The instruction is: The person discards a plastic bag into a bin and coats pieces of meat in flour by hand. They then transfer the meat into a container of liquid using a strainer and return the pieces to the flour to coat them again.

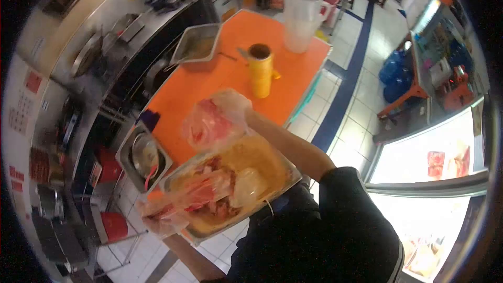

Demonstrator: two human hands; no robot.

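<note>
My left hand [157, 224], at the lower left, is closed on one end of a long clear plastic bag [196, 191] with reddish pieces in it. This bag lies across a metal tray [275, 165] holding brownish liquid, reddish meat-like pieces and a whitish, translucent lump [250, 186]. Above the tray's far edge, my right hand [237, 106] is closed on another clear bag [207, 123] with red contents; plastic partly covers its fingers. The tray sits at the near end of the orange table [230, 78].
On the table stand a yellow-wrapped roll [260, 73], a clear pitcher [301, 21] and a metal container [198, 44]. A metal bowl [145, 154] rests in another container at left. Blue water jugs [395, 76] and a lit cooler [419, 152] are at right.
</note>
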